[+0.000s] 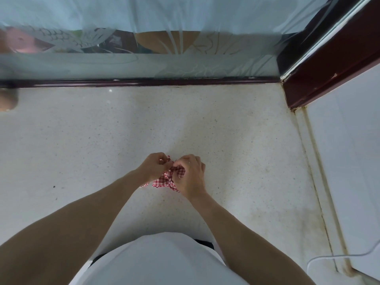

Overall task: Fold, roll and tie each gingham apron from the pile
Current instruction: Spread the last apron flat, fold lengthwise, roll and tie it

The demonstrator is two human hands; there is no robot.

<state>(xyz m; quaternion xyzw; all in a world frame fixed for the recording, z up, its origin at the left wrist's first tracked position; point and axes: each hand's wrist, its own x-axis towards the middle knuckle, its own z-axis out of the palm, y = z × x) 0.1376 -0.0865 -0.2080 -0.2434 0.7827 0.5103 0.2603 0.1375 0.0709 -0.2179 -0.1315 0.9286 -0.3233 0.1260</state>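
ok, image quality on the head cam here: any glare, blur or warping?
Head view: soft even light, faint shadows on the counter; wide-angle bending at the window rail; left hand, right hand and gingham apron reasonably sharp; frosted glass hazes what's behind.

Single head-worn wide-angle view, looking steeply down and forward over a speckled counter (pixel 82 140) toward frosted glass (pixel 144 64).

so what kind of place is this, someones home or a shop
Probably a home, though not certain: a speckled stone counter runs up to a sliding glass panel etched with fish, in a dark red frame. Both hands tie a red gingham apron there.
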